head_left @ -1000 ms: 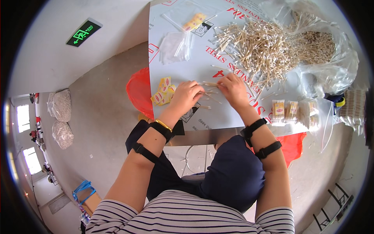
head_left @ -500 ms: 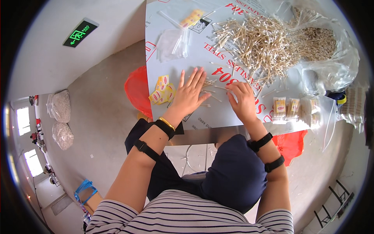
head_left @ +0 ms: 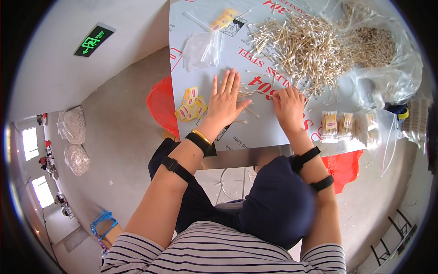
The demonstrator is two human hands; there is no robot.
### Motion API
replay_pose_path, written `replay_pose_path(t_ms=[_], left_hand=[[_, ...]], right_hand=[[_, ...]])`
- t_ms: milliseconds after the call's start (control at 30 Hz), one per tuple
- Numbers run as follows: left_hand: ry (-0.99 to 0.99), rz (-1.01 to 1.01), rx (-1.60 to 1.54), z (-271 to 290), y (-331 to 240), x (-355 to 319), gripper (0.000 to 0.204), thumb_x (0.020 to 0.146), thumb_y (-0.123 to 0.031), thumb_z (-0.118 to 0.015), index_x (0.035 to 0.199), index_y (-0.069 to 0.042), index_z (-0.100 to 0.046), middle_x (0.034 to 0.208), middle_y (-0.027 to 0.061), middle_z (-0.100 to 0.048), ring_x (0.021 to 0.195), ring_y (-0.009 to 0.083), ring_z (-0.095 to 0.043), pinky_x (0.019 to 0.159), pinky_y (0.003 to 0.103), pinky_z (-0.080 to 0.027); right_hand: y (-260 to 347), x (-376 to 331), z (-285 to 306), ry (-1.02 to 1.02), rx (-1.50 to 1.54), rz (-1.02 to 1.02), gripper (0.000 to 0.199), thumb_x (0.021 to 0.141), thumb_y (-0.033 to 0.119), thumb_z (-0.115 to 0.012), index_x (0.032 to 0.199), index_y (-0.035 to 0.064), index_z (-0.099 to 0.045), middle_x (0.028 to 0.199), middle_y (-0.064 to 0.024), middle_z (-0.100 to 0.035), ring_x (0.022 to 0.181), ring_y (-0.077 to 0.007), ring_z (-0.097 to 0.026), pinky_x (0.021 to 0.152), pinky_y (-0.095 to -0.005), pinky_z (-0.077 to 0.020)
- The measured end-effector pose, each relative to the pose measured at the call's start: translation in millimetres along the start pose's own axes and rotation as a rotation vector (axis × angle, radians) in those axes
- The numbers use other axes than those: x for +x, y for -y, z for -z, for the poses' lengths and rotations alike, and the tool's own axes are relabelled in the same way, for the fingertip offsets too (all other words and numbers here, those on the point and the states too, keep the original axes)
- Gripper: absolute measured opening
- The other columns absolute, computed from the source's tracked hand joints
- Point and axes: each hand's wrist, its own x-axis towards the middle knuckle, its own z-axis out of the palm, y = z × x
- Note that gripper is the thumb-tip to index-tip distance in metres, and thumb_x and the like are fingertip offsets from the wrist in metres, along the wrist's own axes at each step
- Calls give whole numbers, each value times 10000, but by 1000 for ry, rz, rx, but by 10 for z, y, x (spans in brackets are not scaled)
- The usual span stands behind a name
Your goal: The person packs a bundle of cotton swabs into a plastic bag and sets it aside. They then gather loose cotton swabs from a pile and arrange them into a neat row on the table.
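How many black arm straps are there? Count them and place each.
4: left wrist strap, beside the yellow bangle; left forearm strap, nearer the elbow; right wrist strap; right forearm strap, nearer the elbow. Any under the sleeves would be hidden.

At ten o'clock, a pale wall (head_left: 54, 68) bears a dark sign (head_left: 93, 39) glowing green. Grey floor (head_left: 118, 123) spreads at nine, bright windows (head_left: 30, 144) beyond. The counter (head_left: 269, 134) stands at one; black-framed furniture (head_left: 394, 244), type unclear, at four.
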Motion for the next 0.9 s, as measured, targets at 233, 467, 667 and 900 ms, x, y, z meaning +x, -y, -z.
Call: replay_pose_path(t_ms=[233,467,667,900], left_hand=[[70,-141,28,82,56,-41,964,1024,-685,-439,1643,31,-258,1725,167,-265,1618,287,-198,1315,551,-76],[-15,-39,-13,128,30,86,950,1027,-658,-476,1612,64,-281,1686,201,-303,1592,343,-235,1300,584,-104],[-169,50,-258,210,215,-56,838,1049,-563,-510,1581,52,-308,1651,197,-331,1551,372,-299,1289,601,-137],[-153,87,-405,278,333,-194,585,1092,-285,-447,1610,-35,-340,1682,162,-336,1586,364,-264,1285,598,-117]], right_hand=[[40,429,-41,-4,71,0,81,907,165,-720,920,104,-668,968,-69,-646,974,-294,-621,869,-440,-481],[192,763,-342,111,-52,87,80,925,185,-679,919,104,-681,970,-77,-655,994,-277,-627,898,-426,-482],[253,830,-380,138,-71,144,90,927,194,-684,920,104,-689,978,-66,-659,1017,-265,-632,904,-410,-481],[511,891,-589,142,5,270,70,900,185,-725,893,119,-701,974,-53,-652,1012,-257,-627,905,-402,-482]])
